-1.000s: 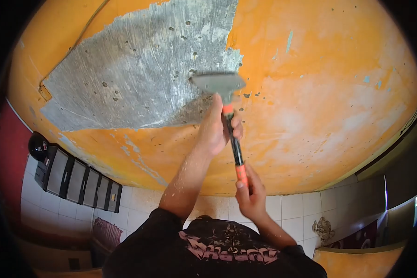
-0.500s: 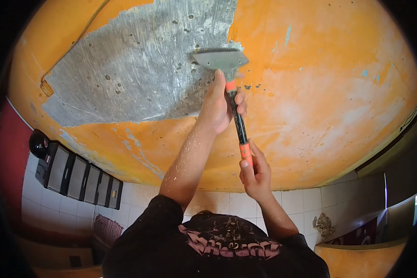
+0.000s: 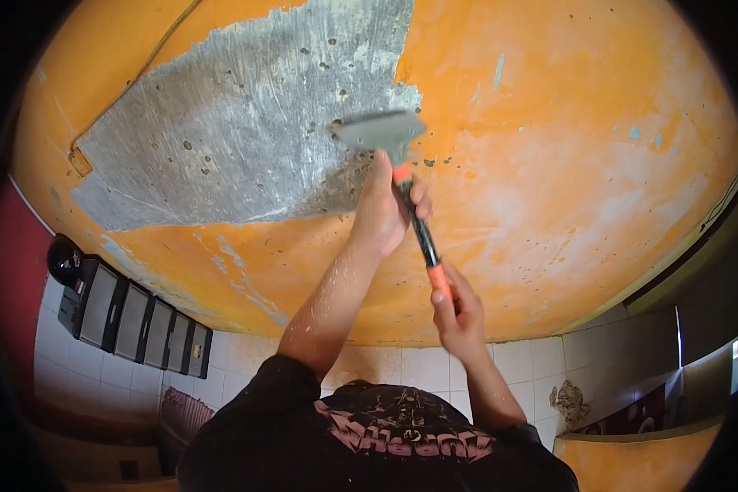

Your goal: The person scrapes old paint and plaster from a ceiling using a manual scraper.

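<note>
Scraper (image 3: 402,176) blade lies flat against the ceiling (image 3: 549,164) at the edge of the bare grey patch (image 3: 238,139), so it bites under the orange paint. Left hand (image 3: 383,215) grips high on the shaft, seemingly for pressure; right hand (image 3: 459,316) is closed round the handle's end, steering.

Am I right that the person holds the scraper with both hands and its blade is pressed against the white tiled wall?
Not quite. In the head view, both the left hand and right hand do hold the scraper, but its blade is pressed against the orange ceiling, at the edge of the scraped grey patch.
</note>
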A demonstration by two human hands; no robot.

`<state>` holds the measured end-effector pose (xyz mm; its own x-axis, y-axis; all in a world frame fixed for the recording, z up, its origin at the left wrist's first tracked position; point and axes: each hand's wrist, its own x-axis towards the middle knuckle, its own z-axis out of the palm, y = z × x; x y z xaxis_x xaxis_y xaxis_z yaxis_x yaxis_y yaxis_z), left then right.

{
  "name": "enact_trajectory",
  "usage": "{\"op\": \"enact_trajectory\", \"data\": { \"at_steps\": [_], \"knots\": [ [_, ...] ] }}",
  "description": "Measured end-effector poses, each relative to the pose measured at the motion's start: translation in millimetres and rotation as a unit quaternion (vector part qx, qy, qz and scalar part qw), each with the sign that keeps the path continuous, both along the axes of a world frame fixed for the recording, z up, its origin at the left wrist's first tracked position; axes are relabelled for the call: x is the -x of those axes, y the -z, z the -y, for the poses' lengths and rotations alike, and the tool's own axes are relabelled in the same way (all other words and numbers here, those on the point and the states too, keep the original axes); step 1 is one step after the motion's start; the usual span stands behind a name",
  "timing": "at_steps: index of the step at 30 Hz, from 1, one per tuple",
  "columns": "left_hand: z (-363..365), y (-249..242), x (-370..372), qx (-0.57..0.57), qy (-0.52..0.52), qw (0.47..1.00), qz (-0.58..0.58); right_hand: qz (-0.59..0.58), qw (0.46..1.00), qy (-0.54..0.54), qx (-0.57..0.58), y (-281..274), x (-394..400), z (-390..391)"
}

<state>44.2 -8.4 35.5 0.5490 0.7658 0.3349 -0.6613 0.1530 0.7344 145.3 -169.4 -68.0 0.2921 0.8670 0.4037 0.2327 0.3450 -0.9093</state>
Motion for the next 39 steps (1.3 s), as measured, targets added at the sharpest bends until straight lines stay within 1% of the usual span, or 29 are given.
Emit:
{"op": "enact_trajectory", "data": {
  "at_steps": [2, 4, 5, 6, 8, 9, 12, 14, 16, 17, 20, 21, 23, 24, 25, 26, 27, 28, 30, 31, 32, 33, 36, 37, 39],
  "knots": [
    [1, 16, 2, 0.016, 0.022, 1.0, -0.007, -0.026, 1.0, -0.007, 0.01, 9, 3, 3],
    [4, 8, -1, 0.019, 0.007, 1.0, -0.009, -0.06, 0.997, -0.028, 0.047, 7, 1, 8],
    [2, 0, -4, 0.026, 0.001, 1.0, -0.005, -0.051, 0.998, -0.026, 0.023, 5, -3, 4],
    [1, -6, -4, 0.035, -0.004, 0.999, -0.002, -0.072, 0.997, -0.034, 0.025, -3, -2, 3],
    [0, -15, -2, 0.01, 0.001, 1.0, -0.007, -0.11, 0.992, -0.05, 0.025, -22, 3, 3],
    [-2, -19, -1, -0.006, 0.005, 1.0, -0.007, -0.099, 0.994, -0.033, 0.015, -21, 9, 2],
    [-1, -3, 6, 0.006, 0.017, 1.0, -0.022, -0.066, 0.997, -0.031, 0.023, 5, 15, 5],
    [-5, -5, 4, -0.007, 0.01, 1.0, -0.018, -0.074, 0.997, -0.031, 0.014, 1, 14, 0],
    [-4, -20, -1, 0.009, -0.002, 1.0, -0.017, -0.081, 0.996, -0.023, 0.016, -16, 11, -2],
    [-5, -28, 0, -0.012, 0.003, 1.0, -0.014, -0.094, 0.995, -0.037, 0.015, -23, 10, -3],
    [-7, -23, 5, -0.016, 0.016, 1.0, -0.013, -0.061, 0.998, -0.014, 0.009, -16, 16, -4],
    [-7, -16, 6, -0.007, 0.019, 1.0, -0.016, -0.062, 0.998, -0.016, 0.001, -5, 18, -2],
    [-5, 2, 9, 0.006, 0.025, 0.999, -0.023, -0.064, 0.997, -0.03, 0.029, -2, 15, 3],
    [-6, -5, 7, -0.001, 0.021, 1.0, -0.022, -0.067, 0.996, -0.037, 0.045, -2, 15, 3],
    [-6, -14, 5, -0.004, 0.016, 1.0, -0.022, -0.049, 0.999, -0.02, -0.005, -5, 14, -4],
    [-6, -23, 4, -0.006, 0.012, 1.0, -0.021, -0.051, 0.998, -0.024, -0.002, -13, 12, -8],
    [-11, -31, 2, -0.011, 0.024, 1.0, 0.011, -0.052, 0.998, -0.029, 0.002, -29, 11, -9],
    [-11, -35, 3, -0.016, 0.018, 1.0, 0.003, -0.052, 0.998, -0.034, 0.005, -39, 10, -9],
    [-11, -42, 4, -0.028, 0.008, 1.0, -0.012, -0.034, 0.999, -0.02, -0.008, -35, 12, -12],
    [-10, -33, 6, -0.02, 0.007, 1.0, -0.018, -0.014, 1.0, -0.007, -0.023, -20, 14, -13],
    [-8, -15, 8, -0.013, 0.006, 1.0, -0.025, 0.007, 0.999, 0.006, -0.039, -10, 15, -10],
    [-6, -4, 9, -0.006, 0.005, 0.999, -0.031, -0.034, 0.999, -0.02, 0.037, -4, 17, 2],
    [-4, 3, 9, 0.02, 0.017, 0.999, -0.034, -0.016, 1.0, -0.015, 0.003, 9, 18, 1],
    [-4, -7, 8, 0.005, -0.002, 0.999, -0.033, -0.036, 0.999, -0.026, 0.032, -8, 18, 3],
    [-10, -32, 7, -0.005, 0.005, 1.0, -0.02, -0.044, 0.998, -0.033, 0.023, -31, 15, -3]
  ]
}}
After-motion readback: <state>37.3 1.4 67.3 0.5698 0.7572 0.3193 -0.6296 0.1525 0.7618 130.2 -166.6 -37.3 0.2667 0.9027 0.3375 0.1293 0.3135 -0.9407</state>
